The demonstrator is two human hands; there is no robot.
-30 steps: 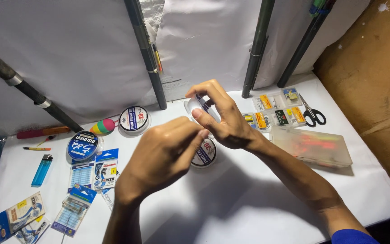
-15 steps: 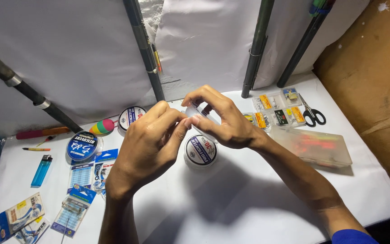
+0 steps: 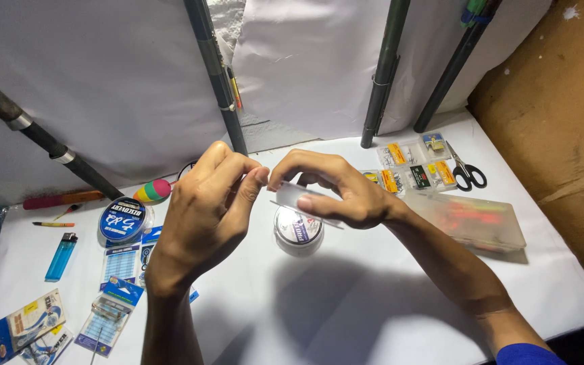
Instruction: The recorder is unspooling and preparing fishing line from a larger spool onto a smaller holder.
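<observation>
Bright light from above falls on the white worktop (image 3: 386, 311); soft arm shadows lie there, corners dim.

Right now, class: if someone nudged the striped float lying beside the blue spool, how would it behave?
The striped float looks rounded and egg-shaped, so it would probably roll. It seems small and likely light. It lies beside the blue spool, which might stop it.

Line spools: two, one blue-labelled (image 3: 122, 221) at left, one clear (image 3: 298, 231) at centre. Rods leaning at the far side: four. Scissors (image 3: 468, 174): one pair. Blue lighter (image 3: 61, 256): one. Clear tackle box (image 3: 473, 221): one, right. Striped float (image 3: 153, 190): one. Hands: two, left (image 3: 204, 209) and right (image 3: 336, 192).
</observation>
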